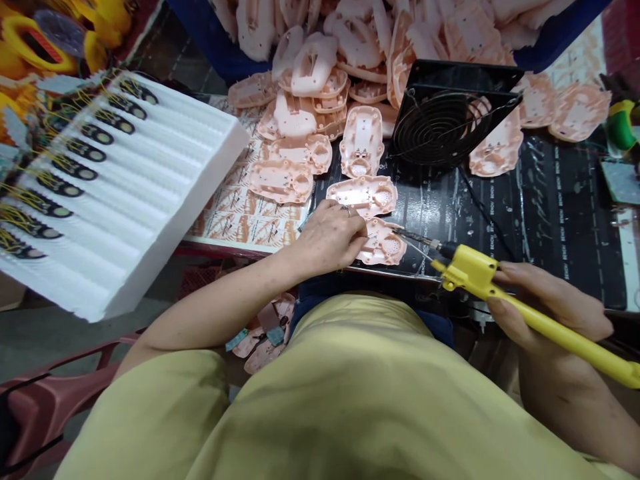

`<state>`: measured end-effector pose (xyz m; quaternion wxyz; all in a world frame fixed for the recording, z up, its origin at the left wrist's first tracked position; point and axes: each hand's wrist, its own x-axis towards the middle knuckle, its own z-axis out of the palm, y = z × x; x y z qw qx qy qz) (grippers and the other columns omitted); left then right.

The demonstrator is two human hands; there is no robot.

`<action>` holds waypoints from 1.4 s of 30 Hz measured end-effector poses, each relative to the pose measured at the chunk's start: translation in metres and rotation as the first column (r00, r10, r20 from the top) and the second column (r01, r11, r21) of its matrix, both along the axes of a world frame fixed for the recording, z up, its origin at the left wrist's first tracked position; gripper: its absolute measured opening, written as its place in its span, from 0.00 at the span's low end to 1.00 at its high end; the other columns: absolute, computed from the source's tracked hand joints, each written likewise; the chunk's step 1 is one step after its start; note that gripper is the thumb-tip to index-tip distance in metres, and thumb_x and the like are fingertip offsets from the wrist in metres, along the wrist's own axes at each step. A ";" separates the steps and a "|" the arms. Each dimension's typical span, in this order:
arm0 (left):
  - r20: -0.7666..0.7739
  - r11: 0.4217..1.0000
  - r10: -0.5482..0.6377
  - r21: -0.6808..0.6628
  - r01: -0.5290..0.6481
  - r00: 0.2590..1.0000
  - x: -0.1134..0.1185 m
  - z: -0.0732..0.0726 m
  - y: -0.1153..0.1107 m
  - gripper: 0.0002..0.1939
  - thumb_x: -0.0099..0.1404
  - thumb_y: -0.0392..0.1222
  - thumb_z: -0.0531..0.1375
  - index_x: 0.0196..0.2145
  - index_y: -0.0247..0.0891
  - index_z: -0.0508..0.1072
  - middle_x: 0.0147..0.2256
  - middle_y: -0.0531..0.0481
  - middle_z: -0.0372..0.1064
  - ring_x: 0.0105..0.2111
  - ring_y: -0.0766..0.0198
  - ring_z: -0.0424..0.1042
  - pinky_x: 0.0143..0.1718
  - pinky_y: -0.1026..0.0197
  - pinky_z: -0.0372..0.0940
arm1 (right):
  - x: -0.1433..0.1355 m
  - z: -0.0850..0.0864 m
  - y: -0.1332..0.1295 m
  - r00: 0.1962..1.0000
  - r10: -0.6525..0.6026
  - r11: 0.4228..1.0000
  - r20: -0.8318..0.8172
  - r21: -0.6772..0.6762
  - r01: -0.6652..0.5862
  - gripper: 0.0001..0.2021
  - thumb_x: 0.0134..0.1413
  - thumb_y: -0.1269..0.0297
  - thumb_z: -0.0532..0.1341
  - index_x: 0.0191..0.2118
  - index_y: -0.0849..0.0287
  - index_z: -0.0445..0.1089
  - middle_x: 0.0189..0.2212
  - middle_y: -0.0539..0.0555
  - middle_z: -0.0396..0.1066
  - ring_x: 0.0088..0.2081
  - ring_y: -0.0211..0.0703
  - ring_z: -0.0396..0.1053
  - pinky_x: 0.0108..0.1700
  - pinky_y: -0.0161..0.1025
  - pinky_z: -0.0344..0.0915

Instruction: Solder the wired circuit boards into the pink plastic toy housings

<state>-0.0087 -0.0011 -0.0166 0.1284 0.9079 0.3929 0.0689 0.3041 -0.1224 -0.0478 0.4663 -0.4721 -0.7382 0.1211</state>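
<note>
The person's yellow shirt [350, 400] sits nearest; beyond, the left grip [333, 237] curls against a pink shell [389, 245] on the surface [545, 200], pinching or not cannot be told; the right grip [555, 307] clasps a yellow soldering iron [473, 268], tip right of the left grip, apparently needing steadiness

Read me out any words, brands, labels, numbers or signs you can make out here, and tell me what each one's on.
"BENCH", perhaps with another letter after it: repeated in small white print on the black table covering.
Too small and blurred to read: the repeated printed boxes on the patterned table covering.
I can make out no text on the yellow soldering gun or the black fan.
</note>
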 end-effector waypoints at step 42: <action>0.213 0.996 0.089 0.013 -0.094 0.973 -0.011 0.003 -0.009 0.09 0.69 0.39 0.57 0.33 0.40 0.76 0.33 0.51 0.80 0.36 0.60 0.75 0.56 0.48 0.60 | -0.002 0.002 0.009 0.997 0.004 0.993 0.077 0.119 -0.014 0.28 0.56 0.68 0.68 0.62 0.42 0.70 0.38 0.51 0.81 0.32 0.54 0.80 0.34 0.48 0.82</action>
